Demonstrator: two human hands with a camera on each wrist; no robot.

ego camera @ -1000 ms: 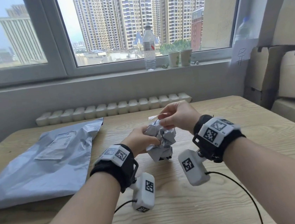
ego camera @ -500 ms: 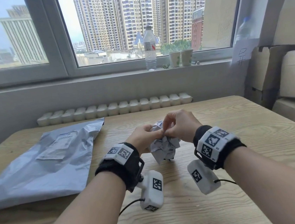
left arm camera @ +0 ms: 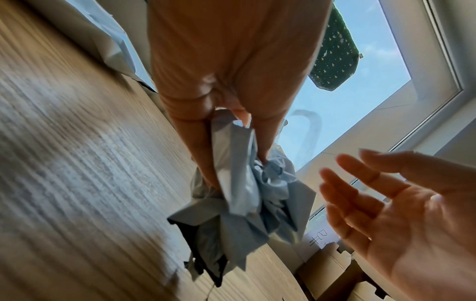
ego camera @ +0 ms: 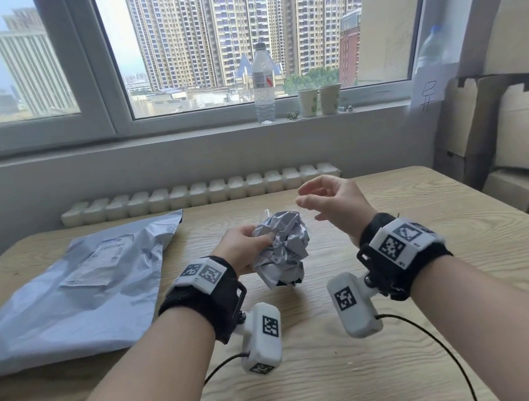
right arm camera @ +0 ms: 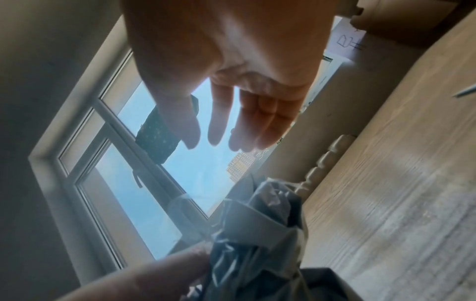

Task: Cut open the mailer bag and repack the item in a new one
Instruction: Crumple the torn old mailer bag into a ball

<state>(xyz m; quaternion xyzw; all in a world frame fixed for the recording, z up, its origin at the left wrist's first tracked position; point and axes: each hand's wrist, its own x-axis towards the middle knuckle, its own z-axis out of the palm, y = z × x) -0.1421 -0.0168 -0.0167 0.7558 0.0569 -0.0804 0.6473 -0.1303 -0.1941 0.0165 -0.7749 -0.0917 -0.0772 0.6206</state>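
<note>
One crumpled mailer bag (ego camera: 281, 248) in left hand (ego camera: 241, 248) fingers; right hand (ego camera: 333, 204) fingers loose, empty; label (ego camera: 106, 253) unreadable.

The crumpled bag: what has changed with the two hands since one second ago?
The right hand has let go of the crumpled bag and lifted away, fingers loose. The left hand still grips the bag over the table. The flat mailer has not moved.

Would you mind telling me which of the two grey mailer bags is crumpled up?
The crumpled mailer bag gripped by the left hand; the flat mailer bag lies labelled on the table.
</note>
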